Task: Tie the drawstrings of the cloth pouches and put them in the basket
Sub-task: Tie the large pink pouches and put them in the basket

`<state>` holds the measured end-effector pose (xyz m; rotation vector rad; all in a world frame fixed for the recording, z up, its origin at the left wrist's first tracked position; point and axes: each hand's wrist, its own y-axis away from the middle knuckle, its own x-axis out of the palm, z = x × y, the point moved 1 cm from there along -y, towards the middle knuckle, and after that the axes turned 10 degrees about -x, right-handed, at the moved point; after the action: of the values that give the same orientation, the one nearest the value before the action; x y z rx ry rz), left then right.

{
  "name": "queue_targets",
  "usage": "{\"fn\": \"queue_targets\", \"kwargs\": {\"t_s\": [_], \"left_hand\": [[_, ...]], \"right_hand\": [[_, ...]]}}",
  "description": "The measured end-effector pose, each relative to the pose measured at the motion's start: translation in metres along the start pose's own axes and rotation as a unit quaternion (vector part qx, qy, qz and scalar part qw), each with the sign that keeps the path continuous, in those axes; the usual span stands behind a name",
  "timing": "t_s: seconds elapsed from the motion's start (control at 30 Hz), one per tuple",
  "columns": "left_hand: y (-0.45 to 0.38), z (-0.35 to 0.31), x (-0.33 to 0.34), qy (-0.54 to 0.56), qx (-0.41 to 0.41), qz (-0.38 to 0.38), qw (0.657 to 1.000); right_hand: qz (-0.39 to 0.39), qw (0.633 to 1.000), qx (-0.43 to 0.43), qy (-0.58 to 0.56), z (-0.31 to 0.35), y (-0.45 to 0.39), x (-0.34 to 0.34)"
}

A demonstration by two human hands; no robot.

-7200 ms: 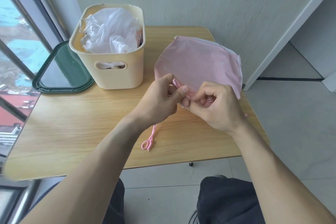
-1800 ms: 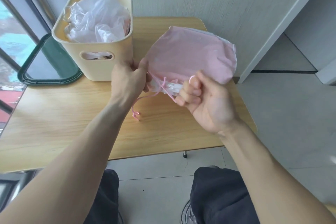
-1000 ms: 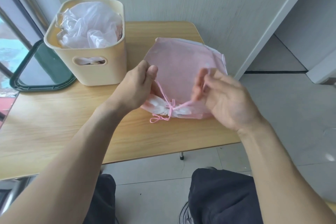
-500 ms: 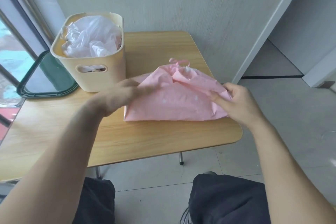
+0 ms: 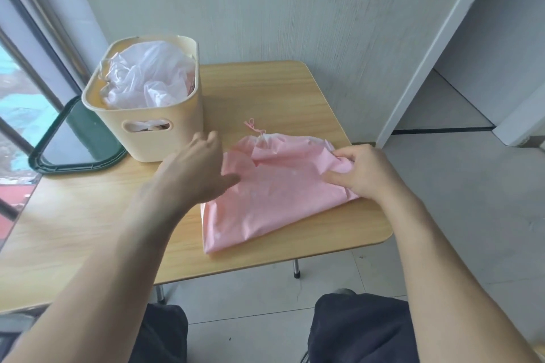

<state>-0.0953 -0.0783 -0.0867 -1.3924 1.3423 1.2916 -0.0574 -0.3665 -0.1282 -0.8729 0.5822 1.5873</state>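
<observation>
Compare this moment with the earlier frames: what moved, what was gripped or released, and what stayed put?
The pink pouch was turned so its tied drawstring now points away, toward the wall. The right hand took a grip on the pouch's right edge; the left hand let go of the drawstring and is open beside the pouch. The basket and green tray stayed put.

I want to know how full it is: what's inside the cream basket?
Crumpled white plastic bags fill the basket almost to its rim, with a sliver of pink at the right wall. Anything beneath them is hidden.

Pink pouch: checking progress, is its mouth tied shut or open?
Tied shut: the pink pouch mouth is gathered, its drawstring knotted.
</observation>
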Motion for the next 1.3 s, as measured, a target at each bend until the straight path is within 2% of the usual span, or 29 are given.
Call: {"fn": "queue_targets", "kwargs": {"t_s": [0.07,0.13,0.2,0.27,0.33,0.43,0.5,0.6,0.67,0.73,0.8,0.87,0.93,0.97,1.07,1.13,1.17,1.27,1.3], "left_hand": [[-0.007,-0.015,0.002,0.064,0.066,-0.041,0.995],[-0.019,-0.031,0.01,0.066,0.092,-0.009,0.994],[-0.03,-0.037,0.022,0.023,0.066,0.051,0.996],[-0.035,-0.04,0.026,-0.009,0.043,0.077,0.996],[-0.036,-0.042,0.022,-0.002,0.028,0.108,0.994],[-0.029,-0.04,0.012,0.064,-0.01,0.131,0.989],[-0.021,-0.031,0.01,0.165,-0.054,0.139,0.975],[-0.006,-0.008,0.007,0.36,-0.1,0.198,0.906],[-0.002,0.006,0.006,0.447,-0.125,0.204,0.862],[0.004,0.01,0.004,0.501,-0.132,0.174,0.837],[0.013,0.009,0.002,0.54,-0.139,0.13,0.82],[0.022,0.006,-0.001,0.587,-0.127,0.127,0.789],[0.037,-0.001,-0.009,0.648,-0.098,0.169,0.736],[0.044,-0.006,-0.015,0.671,-0.086,0.194,0.711],[0.056,-0.019,-0.025,0.729,-0.069,0.232,0.64],[0.059,-0.022,-0.03,0.757,-0.07,0.231,0.607],[0.061,-0.021,-0.034,0.765,-0.066,0.224,0.6],[0.059,-0.007,-0.047,0.781,-0.052,0.18,0.596],[0.057,-0.002,-0.053,0.778,-0.049,0.166,0.604]], "right_hand": [[0.02,1.0,0.01,0.015,0.005,-0.002,0.002],[0.022,0.999,0.02,0.027,0.01,-0.001,0.001],[0.01,0.997,0.025,0.067,0.011,0.0,0.001],[-0.007,0.993,0.045,0.106,0.012,0.003,0.001],[-0.018,0.993,0.08,0.086,0.015,0.005,0.004],[0.006,0.993,0.111,0.028,0.018,0.009,0.008],[-0.015,0.991,0.124,-0.037,0.022,0.014,0.004],[-0.117,0.975,0.135,-0.135,0.025,0.019,-0.003],[-0.16,0.941,0.152,-0.257,0.032,0.022,-0.002],[-0.105,0.893,0.161,-0.407,0.049,0.028,0.01],[-0.045,0.862,0.147,-0.483,0.077,0.04,0.026],[-0.082,0.857,0.143,-0.489,0.098,0.047,0.037],[-0.125,0.855,0.159,-0.477,0.112,0.048,0.04],[-0.123,0.85,0.171,-0.482,0.117,0.048,0.04],[-0.048,0.836,0.171,-0.519,0.14,0.041,0.046],[-0.041,0.815,0.17,-0.552,0.147,0.028,0.053],[-0.05,0.821,0.162,-0.546,0.147,0.02,0.054],[-0.115,0.897,0.128,-0.407,0.155,0.009,0.037],[-0.146,0.92,0.107,-0.348,0.156,0.004,0.032]]}}
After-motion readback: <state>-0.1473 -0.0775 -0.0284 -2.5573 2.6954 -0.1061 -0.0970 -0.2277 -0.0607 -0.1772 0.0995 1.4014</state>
